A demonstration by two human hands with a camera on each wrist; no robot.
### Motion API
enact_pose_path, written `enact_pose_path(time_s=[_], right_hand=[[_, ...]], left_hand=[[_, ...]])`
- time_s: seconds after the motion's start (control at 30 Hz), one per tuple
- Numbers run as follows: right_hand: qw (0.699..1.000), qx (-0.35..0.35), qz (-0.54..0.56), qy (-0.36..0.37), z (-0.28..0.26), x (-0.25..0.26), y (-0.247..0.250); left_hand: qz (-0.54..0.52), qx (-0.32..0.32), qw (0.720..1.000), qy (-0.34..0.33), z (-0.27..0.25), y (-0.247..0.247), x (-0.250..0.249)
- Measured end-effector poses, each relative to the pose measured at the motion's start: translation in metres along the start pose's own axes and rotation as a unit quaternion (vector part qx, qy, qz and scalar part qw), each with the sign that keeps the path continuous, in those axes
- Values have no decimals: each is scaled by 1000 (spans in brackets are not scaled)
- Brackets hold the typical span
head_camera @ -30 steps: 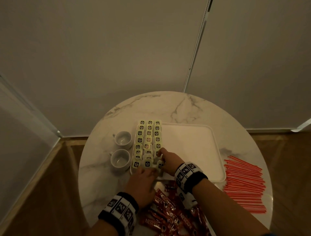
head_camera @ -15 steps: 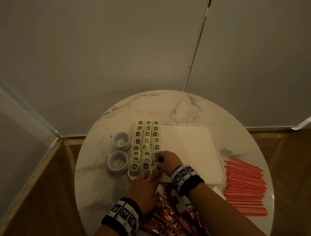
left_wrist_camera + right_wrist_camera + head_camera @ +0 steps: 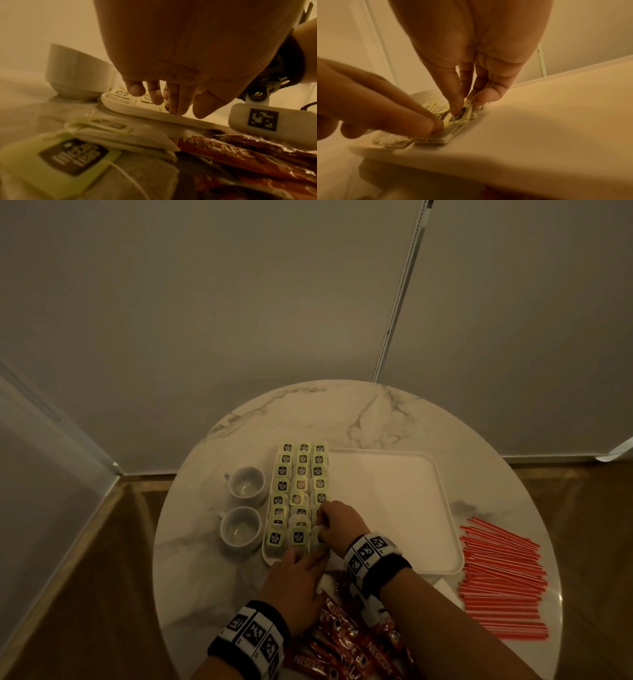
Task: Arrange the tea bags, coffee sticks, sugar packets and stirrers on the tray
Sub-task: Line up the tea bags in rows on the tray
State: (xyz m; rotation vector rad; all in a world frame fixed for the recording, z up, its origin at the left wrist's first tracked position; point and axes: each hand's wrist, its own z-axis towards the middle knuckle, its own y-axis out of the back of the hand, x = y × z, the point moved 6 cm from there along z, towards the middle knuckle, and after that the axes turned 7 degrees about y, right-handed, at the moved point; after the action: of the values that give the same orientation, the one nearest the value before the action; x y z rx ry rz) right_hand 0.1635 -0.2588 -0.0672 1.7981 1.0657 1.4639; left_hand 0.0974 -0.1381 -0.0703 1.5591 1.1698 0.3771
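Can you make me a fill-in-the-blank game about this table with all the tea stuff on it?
1. The tea bags lie on the white tray in ___ columns.
2. Left of the tray stand ___ white cups.
3. The orange stirrers lie on the table, to the ___ of the tray.
4. The right hand pinches a ___ at the tray's near left corner, while the left hand touches the rows there.

Missing words: three; two; right; tea bag

Both hands are covering the nearest tea bags [image 3: 297, 501]; the frame's bottom edge is cutting off the coffee sticks [image 3: 346, 648].
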Motion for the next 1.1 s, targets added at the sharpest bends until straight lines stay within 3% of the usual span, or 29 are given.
enact_pose_path(time_s=[0.4, 0.53, 0.67, 1.1], right_hand=[[998, 11, 56, -6, 3, -7, 7], [995, 27, 93, -10, 6, -12, 12], [994, 1, 110, -13, 11, -15, 16], [998, -5, 56, 1, 16, -9, 13]], left_hand=[[16, -2, 1000, 3, 1, 1, -1], [-2, -30, 999, 16, 3, 9, 1], [-14, -58, 998, 36, 4, 17, 6], [31, -10, 999, 28, 4, 9, 6]])
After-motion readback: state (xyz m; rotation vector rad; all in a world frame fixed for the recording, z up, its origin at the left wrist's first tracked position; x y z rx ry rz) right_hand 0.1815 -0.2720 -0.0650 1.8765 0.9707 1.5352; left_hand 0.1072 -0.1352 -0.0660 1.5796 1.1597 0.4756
